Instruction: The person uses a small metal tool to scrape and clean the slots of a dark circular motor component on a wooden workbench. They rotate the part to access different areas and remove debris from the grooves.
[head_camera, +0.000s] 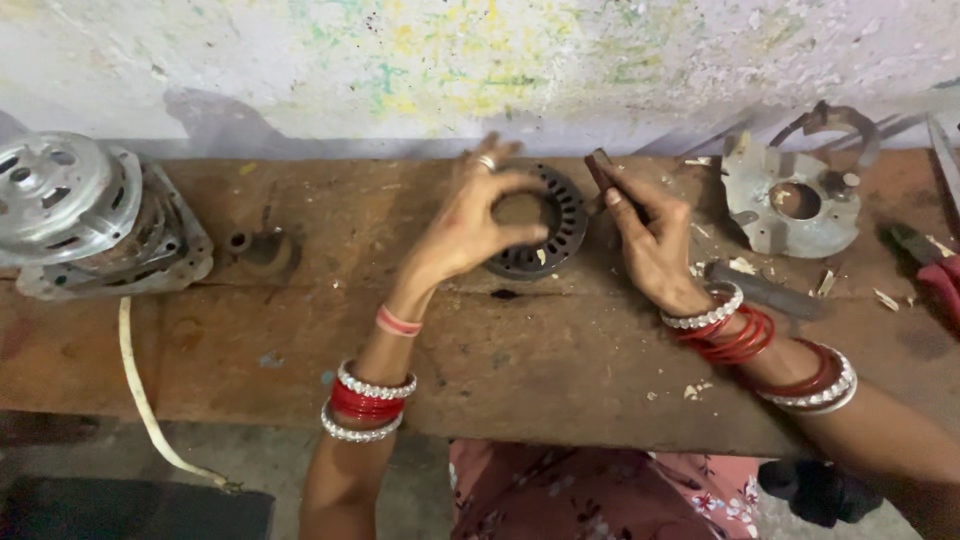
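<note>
Upper left of frame: silver motor housing (85, 215) on the wooden bench (520, 370), white cord (140, 390) trailing off it down to lower left. Upper right: bare metal end plate (790, 200) lying flat, grey bar (765, 290) just below it. Far right edge: red-handled pliers (935, 270). Paint-splattered wall (480, 60) across the top.
</note>
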